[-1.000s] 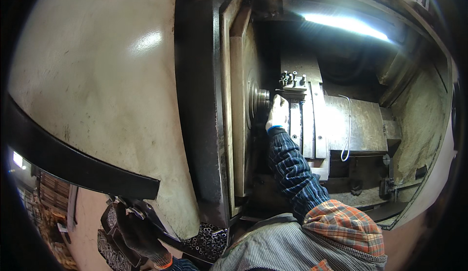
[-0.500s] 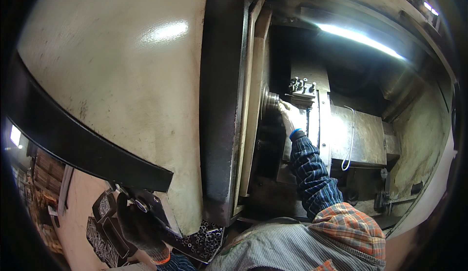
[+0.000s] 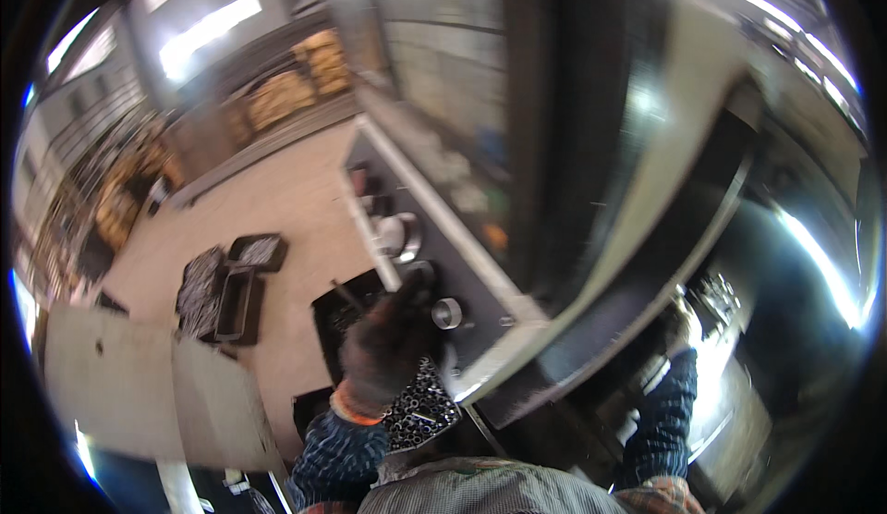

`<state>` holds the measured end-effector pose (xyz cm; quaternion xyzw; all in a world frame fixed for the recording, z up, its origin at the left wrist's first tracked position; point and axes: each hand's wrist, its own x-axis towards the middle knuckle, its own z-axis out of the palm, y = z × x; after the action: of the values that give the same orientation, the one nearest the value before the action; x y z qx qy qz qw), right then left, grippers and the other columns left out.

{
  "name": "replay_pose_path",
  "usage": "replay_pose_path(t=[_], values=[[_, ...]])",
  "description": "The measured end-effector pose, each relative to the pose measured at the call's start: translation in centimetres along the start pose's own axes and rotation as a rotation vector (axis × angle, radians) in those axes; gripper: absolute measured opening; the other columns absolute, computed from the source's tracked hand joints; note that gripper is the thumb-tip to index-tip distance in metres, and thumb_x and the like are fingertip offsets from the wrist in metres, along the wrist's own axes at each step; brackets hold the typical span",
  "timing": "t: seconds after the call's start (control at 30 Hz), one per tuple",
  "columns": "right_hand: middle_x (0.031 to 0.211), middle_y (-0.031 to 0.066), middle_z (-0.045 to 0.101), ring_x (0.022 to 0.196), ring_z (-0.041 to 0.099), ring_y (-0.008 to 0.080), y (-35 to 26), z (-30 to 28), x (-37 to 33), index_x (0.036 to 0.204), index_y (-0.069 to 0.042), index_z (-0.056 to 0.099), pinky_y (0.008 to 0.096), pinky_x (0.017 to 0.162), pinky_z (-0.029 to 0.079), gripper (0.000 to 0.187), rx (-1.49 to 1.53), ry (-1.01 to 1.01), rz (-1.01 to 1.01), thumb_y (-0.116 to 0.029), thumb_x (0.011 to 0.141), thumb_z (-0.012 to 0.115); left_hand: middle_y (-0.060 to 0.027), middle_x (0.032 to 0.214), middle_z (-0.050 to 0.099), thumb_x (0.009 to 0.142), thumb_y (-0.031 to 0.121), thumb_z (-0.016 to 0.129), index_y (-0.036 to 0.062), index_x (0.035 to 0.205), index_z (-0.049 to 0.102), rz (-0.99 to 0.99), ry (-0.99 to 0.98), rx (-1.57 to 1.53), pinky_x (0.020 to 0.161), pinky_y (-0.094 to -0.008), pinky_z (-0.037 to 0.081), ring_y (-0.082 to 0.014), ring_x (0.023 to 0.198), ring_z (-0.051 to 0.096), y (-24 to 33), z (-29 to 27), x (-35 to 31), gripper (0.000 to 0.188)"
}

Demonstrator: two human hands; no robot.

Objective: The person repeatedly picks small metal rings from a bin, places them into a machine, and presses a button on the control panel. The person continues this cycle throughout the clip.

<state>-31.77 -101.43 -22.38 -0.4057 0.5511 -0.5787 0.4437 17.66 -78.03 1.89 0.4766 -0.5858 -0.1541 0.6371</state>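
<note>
My left hand (image 3: 383, 352), in a dark glove with an orange cuff, is at the slanted control panel (image 3: 480, 278). Its index finger stretches to a dark round button (image 3: 420, 272), beside a silver-rimmed knob (image 3: 447, 313). My right hand (image 3: 685, 325), in a pale glove, reaches inside the metal-turning machine, by the tool holder (image 3: 718, 298). Those fingers look closed together; blur and the door edge hide what they hold, and the chuck is out of sight. Below my left hand, a tray (image 3: 453, 422) holds many small metal rings.
Dark bins (image 3: 242, 306) stand on the floor at left, some filled with metal pieces. A pale sheet-metal panel (image 3: 139, 385) stands at lower left. The machine door's dark edge (image 3: 637, 320) lies between my arms. Stacked goods (image 3: 282, 98) line the far wall.
The view has swung left, bringing the control panel and the floor into sight. My left hand stays at the panel, its finger now on a button. My right hand remains inside the machine.
</note>
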Motion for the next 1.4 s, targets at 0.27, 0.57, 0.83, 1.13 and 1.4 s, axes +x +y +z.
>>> replay_pose_path(t=[0.27,0.57,0.83,1.13,1.4], values=[[0.049,-0.0101,0.040,0.032,0.029,0.0040,-0.6,-0.4,-0.3,0.071,-0.024,0.052,0.0192,0.031,0.021,0.034,0.248,0.068,0.233,-0.045,0.091,0.069,-0.0133,0.092,0.071,0.083,0.008,0.070,0.0131,0.129,0.063,0.085,-0.162,0.555,0.060,-0.0351,0.058,-0.0278,0.072,0.071,4.0,0.1,-1.3,0.047],[0.114,0.0017,0.066,0.067,0.051,0.0027,2.8,-2.9,1.1,0.128,-0.013,0.063,0.0168,0.052,0.042,0.050,0.362,0.018,0.151,-0.049,0.093,0.065,-0.0116,0.094,0.071,0.091,0.015,0.065,0.0104,0.132,0.059,0.070,-0.207,0.425,0.061,-0.0322,0.057,-0.0214,0.073,0.070,3.2,-1.2,-2.2,0.042],[0.124,0.0044,0.061,0.087,0.056,0.0097,-3.6,-2.9,-8.1,0.136,-0.011,0.056,0.0210,0.066,0.048,0.049,0.143,0.291,-0.305,-0.040,0.097,0.060,-0.0018,0.073,0.060,0.099,0.021,0.058,0.0047,0.122,0.062,-0.733,0.354,-0.751,0.037,-0.0209,0.032,-0.0065,0.045,0.046,2.2,-6.3,-9.6,0.028],[0.123,0.0065,0.059,0.081,0.053,0.0098,-23.6,12.5,-26.6,0.138,-0.003,0.052,0.0176,0.058,0.042,0.047,0.404,0.024,-0.325,-0.032,0.101,0.052,0.0019,0.069,0.059,0.095,0.024,0.062,0.0067,0.108,0.067,-0.783,0.877,-0.468,0.040,-0.0196,0.040,-0.0079,0.049,0.053,6.5,-15.5,-21.5,0.023],[0.100,0.0112,0.064,0.067,0.060,0.0115,-20.7,30.3,-46.4,0.130,-0.002,0.053,0.0241,0.054,0.051,0.036,0.324,-1.317,0.452,-0.022,0.100,0.058,0.0013,0.063,0.055,0.097,0.020,0.059,0.0057,0.104,0.066,-0.458,1.301,-0.019,0.034,-0.0201,0.027,-0.0058,0.038,0.039,17.3,-23.9,-37.8,0.017]])
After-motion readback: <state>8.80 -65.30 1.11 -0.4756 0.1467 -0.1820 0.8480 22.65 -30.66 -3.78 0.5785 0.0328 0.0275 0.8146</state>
